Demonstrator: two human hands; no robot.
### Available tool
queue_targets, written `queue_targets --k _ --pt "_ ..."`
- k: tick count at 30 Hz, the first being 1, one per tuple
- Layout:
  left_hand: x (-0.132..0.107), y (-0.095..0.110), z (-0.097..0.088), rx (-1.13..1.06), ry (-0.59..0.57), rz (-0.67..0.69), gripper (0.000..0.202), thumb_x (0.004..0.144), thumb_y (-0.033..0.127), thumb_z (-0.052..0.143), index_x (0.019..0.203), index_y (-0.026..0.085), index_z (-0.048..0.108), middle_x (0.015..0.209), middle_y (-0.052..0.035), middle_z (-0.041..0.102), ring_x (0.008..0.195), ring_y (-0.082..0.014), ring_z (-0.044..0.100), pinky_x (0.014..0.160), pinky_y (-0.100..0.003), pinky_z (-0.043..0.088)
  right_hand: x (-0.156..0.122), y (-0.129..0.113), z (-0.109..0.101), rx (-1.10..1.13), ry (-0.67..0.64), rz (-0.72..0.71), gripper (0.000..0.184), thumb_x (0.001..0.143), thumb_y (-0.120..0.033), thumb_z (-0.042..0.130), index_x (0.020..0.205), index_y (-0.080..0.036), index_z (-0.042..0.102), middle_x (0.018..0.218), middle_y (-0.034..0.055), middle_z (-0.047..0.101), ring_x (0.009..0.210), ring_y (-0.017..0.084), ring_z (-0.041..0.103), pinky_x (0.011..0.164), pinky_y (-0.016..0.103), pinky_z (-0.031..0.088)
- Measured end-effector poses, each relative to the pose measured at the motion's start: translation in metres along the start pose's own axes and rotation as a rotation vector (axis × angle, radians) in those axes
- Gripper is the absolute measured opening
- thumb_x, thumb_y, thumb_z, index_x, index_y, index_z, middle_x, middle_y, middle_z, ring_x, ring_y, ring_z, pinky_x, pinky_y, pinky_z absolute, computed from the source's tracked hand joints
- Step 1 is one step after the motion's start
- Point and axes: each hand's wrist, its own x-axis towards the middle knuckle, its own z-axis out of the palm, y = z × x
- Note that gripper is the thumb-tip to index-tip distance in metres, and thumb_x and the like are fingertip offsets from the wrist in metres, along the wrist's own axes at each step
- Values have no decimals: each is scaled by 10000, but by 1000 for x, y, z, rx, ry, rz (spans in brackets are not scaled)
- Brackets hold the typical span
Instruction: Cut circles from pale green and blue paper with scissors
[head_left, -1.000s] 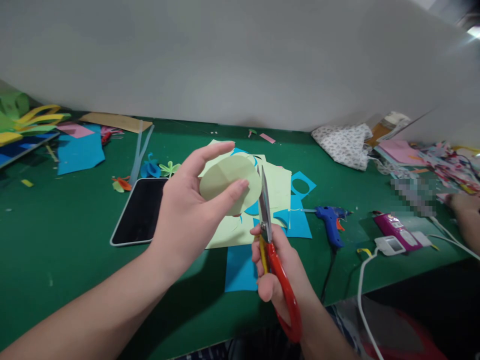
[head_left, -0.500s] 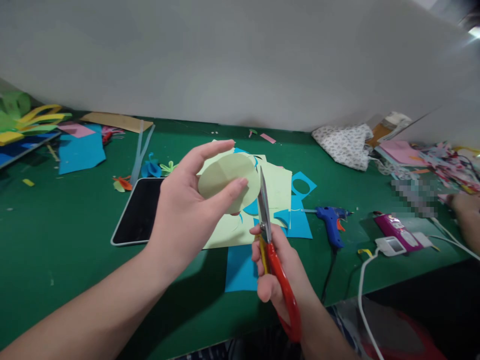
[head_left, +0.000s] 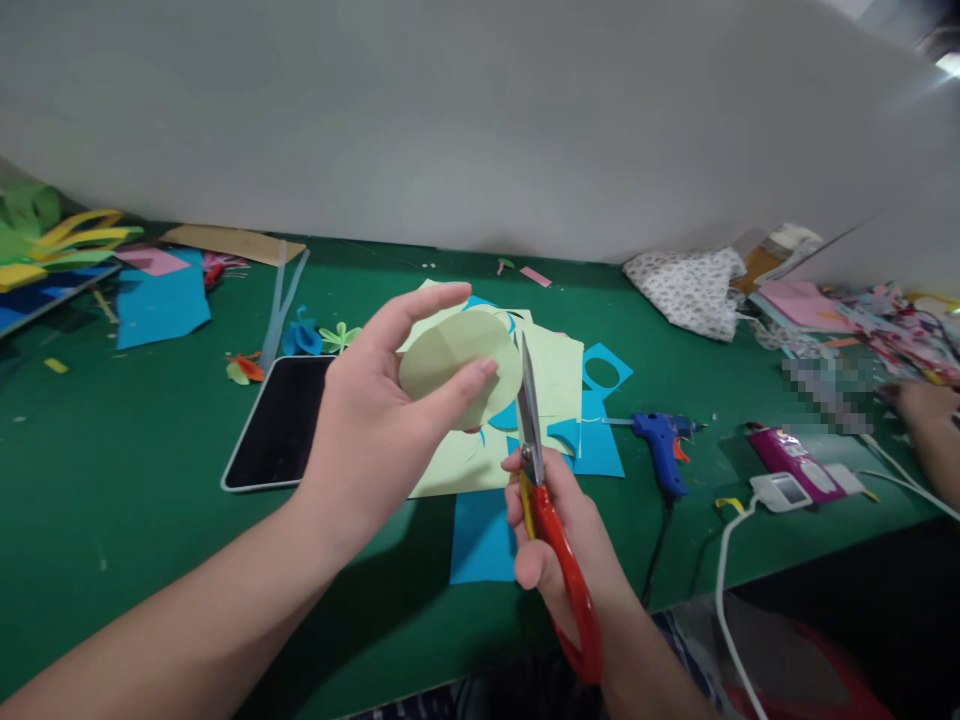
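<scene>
My left hand (head_left: 382,420) pinches a pale green paper circle (head_left: 450,360) between the thumb and the fingers behind it. In my right hand (head_left: 559,540) is a pair of red-handled scissors (head_left: 531,420), its blades pointing up along the circle's right edge. Whether the blades touch the paper I cannot tell. Below the hands lie pale green paper sheets (head_left: 559,370), with a blue sheet (head_left: 480,540) at the front and blue offcuts (head_left: 600,450) to the right.
A tablet (head_left: 274,430) lies left of the sheets. To the right are a blue glue gun (head_left: 660,440), a purple packet (head_left: 795,460) and a white cable (head_left: 721,590). A patterned cloth (head_left: 690,290) rests by the wall. Another person's hand (head_left: 926,405) is at the far right.
My left hand and the paper circle have shifted very slightly right. The scissors stay almost in place. The other person's hand at the far right has moved a little.
</scene>
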Motion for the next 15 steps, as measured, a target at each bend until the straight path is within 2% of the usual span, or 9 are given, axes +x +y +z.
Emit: queue_targets --k 5,11,15 --pt "0 1 0 -5 -3 -7 452 732 187 785 1163 238 661 973 -3 705 747 -166 726 440 -206 627 0 2 3 122 20 65 874 417 -832 716 1053 -263 531 680 -64 401 570 111 297 506 256 245" --pt "0 -1 -1 -16 6 -4 448 725 200 794 1151 255 666 925 11 716 703 -155 725 462 -225 634 0 2 0 93 1 52 843 441 -821 721 1049 -267 535 678 -64 417 554 106 288 502 266 242" --pt "1 -1 -1 -21 1 3 443 727 197 795 1147 250 665 897 17 733 705 -151 733 471 -192 622 0 2 0 92 12 54 843 437 -827 719 1045 -269 545 666 -67 405 544 104 271 486 265 238"
